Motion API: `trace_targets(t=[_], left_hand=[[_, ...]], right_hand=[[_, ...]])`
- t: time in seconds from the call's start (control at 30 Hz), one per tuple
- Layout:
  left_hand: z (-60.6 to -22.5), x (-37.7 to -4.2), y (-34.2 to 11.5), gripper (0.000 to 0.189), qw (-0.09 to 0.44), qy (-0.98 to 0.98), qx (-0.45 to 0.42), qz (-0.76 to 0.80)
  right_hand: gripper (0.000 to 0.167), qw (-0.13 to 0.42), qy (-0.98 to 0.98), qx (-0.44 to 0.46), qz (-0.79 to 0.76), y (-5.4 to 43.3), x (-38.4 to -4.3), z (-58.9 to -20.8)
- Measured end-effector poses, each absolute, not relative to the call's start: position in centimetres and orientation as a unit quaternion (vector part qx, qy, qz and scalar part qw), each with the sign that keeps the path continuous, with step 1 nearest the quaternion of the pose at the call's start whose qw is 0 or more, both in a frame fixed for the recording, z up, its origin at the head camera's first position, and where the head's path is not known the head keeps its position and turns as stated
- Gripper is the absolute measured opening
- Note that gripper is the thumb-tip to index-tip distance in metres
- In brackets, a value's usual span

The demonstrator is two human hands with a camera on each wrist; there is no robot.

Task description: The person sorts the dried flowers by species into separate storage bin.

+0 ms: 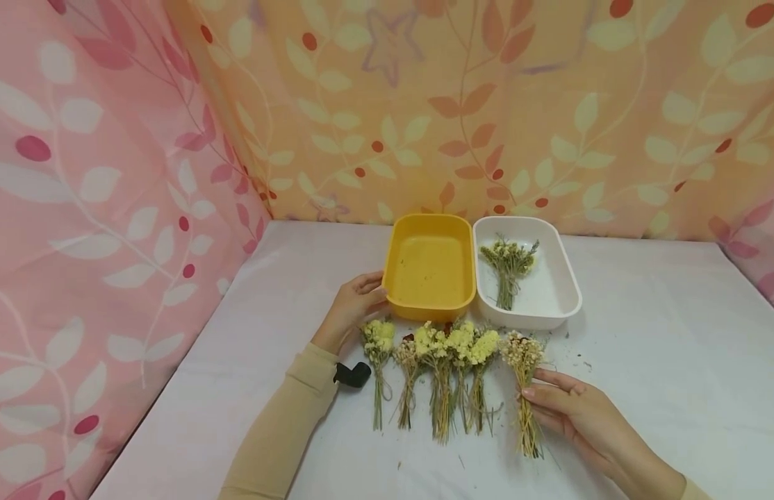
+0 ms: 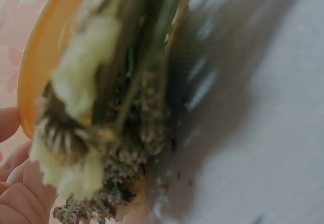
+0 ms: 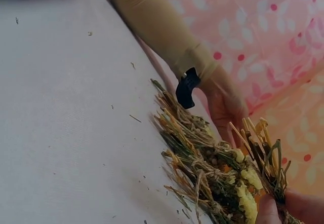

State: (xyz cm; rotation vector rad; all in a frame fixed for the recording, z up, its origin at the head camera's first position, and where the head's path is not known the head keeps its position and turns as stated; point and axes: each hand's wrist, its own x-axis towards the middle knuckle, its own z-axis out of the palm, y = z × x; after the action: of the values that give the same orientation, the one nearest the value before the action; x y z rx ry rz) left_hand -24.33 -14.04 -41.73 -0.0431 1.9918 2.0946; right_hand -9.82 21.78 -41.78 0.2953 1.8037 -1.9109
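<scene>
My right hand (image 1: 581, 410) pinches a small bunch of dried flowers (image 1: 526, 396) by its stems, cream blooms toward the boxes. In the right wrist view the thumb and a finger (image 3: 302, 206) close on this bunch, its stem ends (image 3: 263, 150) pointing up. My left hand (image 1: 356, 305) rests its fingers against the outer left side of a yellow box (image 1: 429, 305). Several tied bunches of dried flowers (image 1: 442, 389) lie in a row below the boxes. One of them (image 2: 76, 72) looms blurred in the left wrist view, partly covering the yellow box (image 2: 35, 72).
A white box (image 1: 565, 305) stands at the yellow box's right, with one dried bunch (image 1: 507, 271) lying inside. Crumbs of plant matter (image 1: 583, 362) dot the white-covered table (image 1: 662, 333). Patterned cloth (image 1: 424, 104) hangs behind. A black strap piece (image 1: 352, 375) sits at my left wrist.
</scene>
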Motion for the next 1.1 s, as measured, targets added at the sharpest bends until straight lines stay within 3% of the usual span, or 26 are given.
trace_targets(t=[0.57,1.1], left_hand=[[-42.1,-24.0,-14.4,0.050,0.125,0.690,-0.026,0.713],[-42.1,-23.9,-14.0,0.048,0.106,0.689,-0.010,0.717]], right_hand=[[0.079,0.228,0.704,0.086,-0.667,20.2,-11.0,-39.7],[0.078,0.194,0.710,0.001,-0.677,17.1,-15.3,-35.5]])
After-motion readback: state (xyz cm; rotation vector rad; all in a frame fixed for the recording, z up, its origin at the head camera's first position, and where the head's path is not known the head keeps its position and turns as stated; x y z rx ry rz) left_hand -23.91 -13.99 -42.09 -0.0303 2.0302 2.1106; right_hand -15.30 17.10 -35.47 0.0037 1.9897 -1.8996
